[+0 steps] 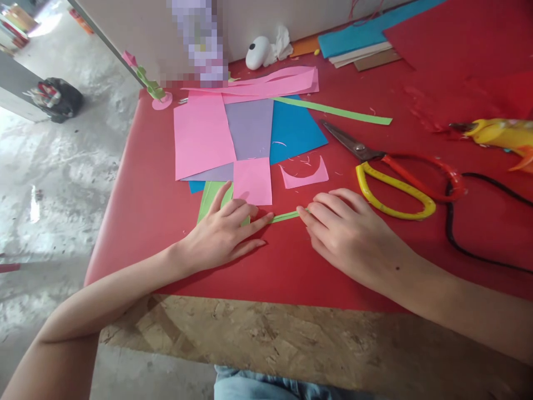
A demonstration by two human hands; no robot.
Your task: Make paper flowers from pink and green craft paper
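Note:
A narrow light green paper strip point(285, 216), apparently folded lengthwise, lies between my two hands on the red table. My left hand point(220, 233) rests palm down with its fingers apart; one fingertip touches the strip's left end. Closed fingers of my right hand point(343, 230) press on the strip's right end, hiding it. Under and beside my left hand are a green paper sheet point(210, 200) and a small pink paper square point(255, 180). Scissors point(362, 149) with one red and one yellow handle lie open beyond my right hand.
Larger pink point(202, 136), purple point(252, 128) and blue paper point(295, 130) overlap ahead, near a long green strip point(333, 108). A paper flower point(150, 86) stands back left. A yellow glue gun point(495, 133) and black cord point(449, 222) occupy the right. The table's wooden front edge point(233, 333) is near me.

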